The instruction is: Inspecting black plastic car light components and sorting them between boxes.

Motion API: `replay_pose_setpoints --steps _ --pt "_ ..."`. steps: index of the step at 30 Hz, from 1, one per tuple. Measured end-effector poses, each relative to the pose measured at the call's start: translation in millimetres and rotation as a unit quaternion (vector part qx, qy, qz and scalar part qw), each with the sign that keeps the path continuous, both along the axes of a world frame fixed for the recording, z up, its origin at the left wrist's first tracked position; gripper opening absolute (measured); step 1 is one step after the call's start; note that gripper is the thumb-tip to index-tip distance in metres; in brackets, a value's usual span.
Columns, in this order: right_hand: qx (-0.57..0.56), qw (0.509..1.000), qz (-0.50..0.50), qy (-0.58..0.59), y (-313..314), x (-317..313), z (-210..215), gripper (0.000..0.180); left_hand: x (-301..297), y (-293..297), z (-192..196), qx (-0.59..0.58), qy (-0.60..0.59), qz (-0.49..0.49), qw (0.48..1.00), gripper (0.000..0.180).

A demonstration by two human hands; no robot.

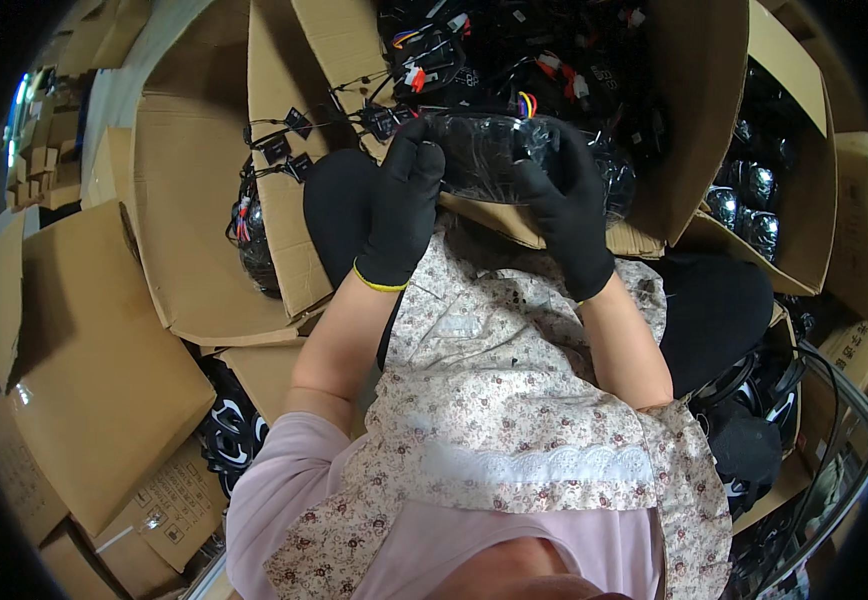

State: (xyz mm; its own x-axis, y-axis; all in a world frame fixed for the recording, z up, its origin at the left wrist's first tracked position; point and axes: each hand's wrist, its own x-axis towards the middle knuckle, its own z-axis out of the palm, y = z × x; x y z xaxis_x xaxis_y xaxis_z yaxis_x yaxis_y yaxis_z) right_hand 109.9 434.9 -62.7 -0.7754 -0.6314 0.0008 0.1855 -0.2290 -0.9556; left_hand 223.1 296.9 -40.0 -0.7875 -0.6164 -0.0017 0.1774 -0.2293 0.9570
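With little room over the near edge (504, 217) of a carton (704, 100) crowded with black parcels (444, 75), I have left hand (401, 195) and right hand (572, 200) curled around a wrapped bundle (479, 160).

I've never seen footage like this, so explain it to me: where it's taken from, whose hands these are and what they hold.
One fisheye camera, worn on a person's head, looks down, so straight edges bend near the rim. No machine here: the black-gloved left hand and right hand are the wearer's own. Together they grip a black plastic-wrapped object over the near edge of an open cardboard box, which holds more black items and coloured connectors.
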Motion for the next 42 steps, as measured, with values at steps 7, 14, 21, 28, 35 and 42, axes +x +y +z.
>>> replay_pose_setpoints --steps 7,14,21,28,35,42 --pt "0.055 0.913 -0.049 0.401 9 -5 11 0.057 -8 -19 23 -0.531 -0.021 -0.046 0.846 0.044" --pt "0.048 0.874 -0.051 0.481 9 -4 7 0.062 -4 -15 10 -0.488 -0.004 -0.043 0.872 0.046" --pt "0.038 0.851 -0.072 0.52 8 -3 -3 0.063 0 -11 -2 -0.482 0.016 -0.044 0.875 0.035" --pt "0.017 0.936 0.03 0.35 9 -18 0 0.052 10 -13 16 -0.464 -0.158 0.003 0.872 0.028" --pt "0.212 0.925 0.104 0.297 50 -90 -5 0.034 50 -89 35 0.249 0.249 -0.043 0.935 0.055" --pt "0.225 0.868 0.098 0.432 57 -76 -10 0.033 113 -147 117 0.185 0.288 -0.093 0.935 0.05"
